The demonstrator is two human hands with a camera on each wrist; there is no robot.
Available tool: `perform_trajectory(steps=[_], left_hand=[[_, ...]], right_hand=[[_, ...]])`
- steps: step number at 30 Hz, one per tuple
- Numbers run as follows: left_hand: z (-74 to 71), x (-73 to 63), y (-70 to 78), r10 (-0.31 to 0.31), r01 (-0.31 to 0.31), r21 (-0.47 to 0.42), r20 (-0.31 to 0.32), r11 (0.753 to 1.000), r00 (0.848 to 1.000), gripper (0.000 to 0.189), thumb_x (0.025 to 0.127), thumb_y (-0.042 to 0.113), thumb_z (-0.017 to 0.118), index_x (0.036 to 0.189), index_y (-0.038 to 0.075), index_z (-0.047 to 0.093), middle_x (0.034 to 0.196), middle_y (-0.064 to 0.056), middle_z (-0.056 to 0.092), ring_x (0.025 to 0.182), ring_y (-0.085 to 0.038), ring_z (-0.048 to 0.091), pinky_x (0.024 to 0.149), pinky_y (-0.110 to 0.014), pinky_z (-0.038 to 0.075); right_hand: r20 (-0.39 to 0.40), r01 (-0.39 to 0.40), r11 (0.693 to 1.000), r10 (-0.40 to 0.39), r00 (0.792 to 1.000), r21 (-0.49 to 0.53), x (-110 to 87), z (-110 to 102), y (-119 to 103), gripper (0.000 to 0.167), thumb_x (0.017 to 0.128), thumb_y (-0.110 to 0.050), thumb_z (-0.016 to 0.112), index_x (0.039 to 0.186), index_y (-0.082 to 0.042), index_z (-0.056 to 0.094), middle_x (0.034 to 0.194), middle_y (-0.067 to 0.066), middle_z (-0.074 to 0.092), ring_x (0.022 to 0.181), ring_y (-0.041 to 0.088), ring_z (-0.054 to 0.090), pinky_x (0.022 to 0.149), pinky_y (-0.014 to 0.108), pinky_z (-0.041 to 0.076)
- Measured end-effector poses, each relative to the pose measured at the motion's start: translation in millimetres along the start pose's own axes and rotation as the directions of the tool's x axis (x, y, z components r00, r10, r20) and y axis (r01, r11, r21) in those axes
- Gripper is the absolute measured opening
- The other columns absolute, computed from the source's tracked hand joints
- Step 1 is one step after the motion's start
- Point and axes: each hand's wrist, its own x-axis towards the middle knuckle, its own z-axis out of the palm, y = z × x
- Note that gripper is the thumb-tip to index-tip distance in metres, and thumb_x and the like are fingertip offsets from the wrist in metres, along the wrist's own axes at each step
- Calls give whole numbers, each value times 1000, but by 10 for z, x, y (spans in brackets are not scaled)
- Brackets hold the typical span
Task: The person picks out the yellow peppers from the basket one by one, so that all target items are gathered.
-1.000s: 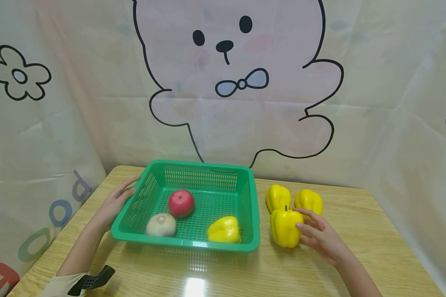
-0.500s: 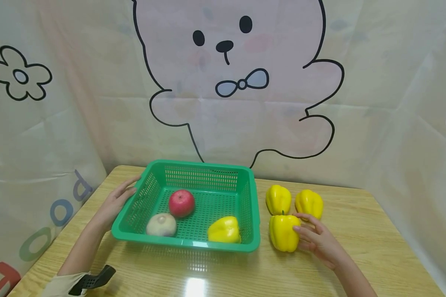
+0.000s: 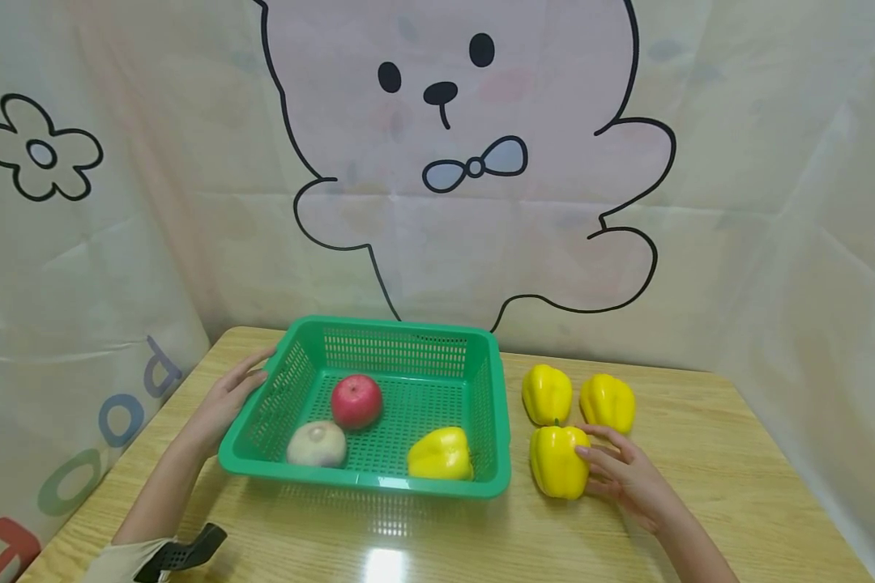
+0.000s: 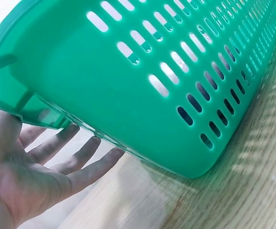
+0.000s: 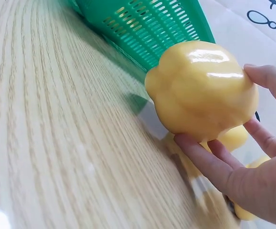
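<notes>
On the right of the head view, my right hand (image 3: 636,483) pinches a yellow bell pepper (image 3: 560,463) between thumb and fingers. The pepper is upright, stem up; whether its base touches the table I cannot tell. The right wrist view shows the fingertips (image 5: 188,142) against its glossy side. My left hand (image 3: 224,405) rests against the left side of a green plastic basket (image 3: 492,421), its fingers (image 4: 88,152) fairly straight along the outer wall under the rim. In the basket lie a red apple-like fruit (image 3: 356,402), a whitish round vegetable (image 3: 317,444) and another yellow bell pepper (image 3: 440,454).
Two more yellow bell peppers, one on the left (image 3: 547,394) and one on the right (image 3: 608,403), stand behind the held one. The wooden table (image 3: 299,534) ends at a printed curtain (image 3: 569,267) behind. A black strap (image 3: 182,554) circles the left sleeve.
The pepper in my right hand has come down and slightly toward me, and the hand has moved with it. My left hand and the basket have stayed put.
</notes>
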Motion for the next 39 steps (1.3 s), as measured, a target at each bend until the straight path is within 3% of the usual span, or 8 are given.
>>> perform_trajectory(steps=[3,8,11,17,23,32,39], left_hand=[[0,0,0,0,0,0,2,1000,1000,62,115,36,45,168,11,24,122,14,65,95,-14,72,76,-37,64],[1,1,7,-1,1,8,4,1000,1000,63,115,36,44,168,10,22,123,13,63,96,-14,72,76,-37,64],[6,7,17,1,-2,12,3,1000,1000,63,115,36,44,168,10,22,123,12,63,96,-15,72,77,-37,64],[13,31,36,4,-4,20,2,1000,1000,63,115,38,44,168,11,23,124,11,62,98,-15,72,78,-37,64],[-1,13,20,-9,9,20,-4,1000,1000,64,115,38,44,169,11,22,123,12,62,98,-14,72,79,-38,64],[-6,1,7,4,-4,14,-7,1000,1000,63,115,37,45,168,10,23,122,14,63,98,-13,72,78,-36,64],[2,5,4,6,-6,8,-2,1000,1000,63,115,37,45,168,12,24,122,13,64,98,-13,72,78,-36,64]], right_hand=[[-42,-16,1000,15,999,-17,-4,18,-2,24,111,-19,58,132,-28,58,123,-2,65,107,16,70,91,39,62],[-120,-48,997,40,992,-60,-4,71,-4,48,110,-20,59,153,-4,44,134,6,62,109,18,70,91,40,62],[-155,-62,995,50,987,-74,2,96,-8,56,110,-21,59,157,2,38,138,10,60,109,19,69,90,40,62],[-205,-80,993,61,977,-83,9,120,-7,59,110,-23,61,158,2,39,143,16,58,111,19,67,92,39,62],[-226,-84,989,54,973,-123,24,149,-7,65,109,-28,62,160,4,36,158,31,41,116,18,65,95,36,60],[-265,-70,984,24,964,-165,44,211,8,67,109,-30,62,161,3,36,155,27,46,108,8,66,92,29,60],[-307,-59,980,-3,952,-192,56,279,18,65,108,-31,65,159,2,41,150,25,48,109,8,64,90,27,60]])
